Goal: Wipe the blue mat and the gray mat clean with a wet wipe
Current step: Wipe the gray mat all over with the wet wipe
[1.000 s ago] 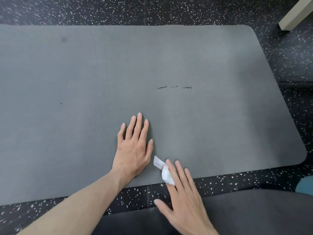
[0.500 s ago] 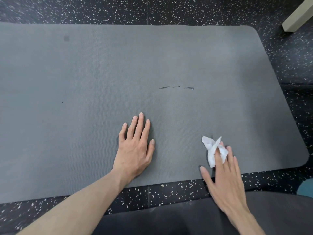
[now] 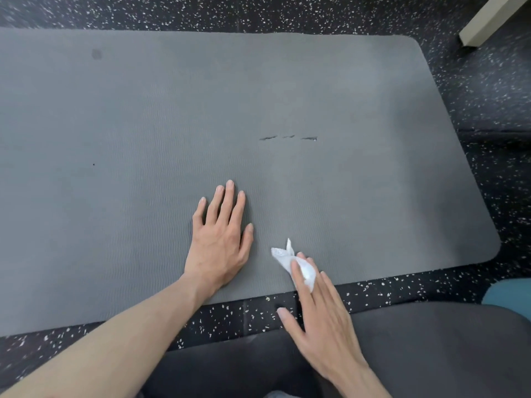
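2 hands on the gray mat (image 3: 287, 96): left hand (image 3: 219, 239) flat, fingers straight; right hand (image 3: 319, 314) presses the wet wipe (image 3: 293, 261) down.

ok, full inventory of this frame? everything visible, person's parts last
gray mat: 1, gray, spread on the floor, fills most of the view
marks: 3 short dark marks in a row, mat centre-right
round spot: 1, dark, mat far left
wet wipe: 1, white, crumpled, on the mat's near edge
floor: black with white speckles
beam: 1, beige, top right corner
teal object: 1, right edge, cut off, unidentifiable
left hand: flat on the mat
right hand: straight fingers pressing the wipe
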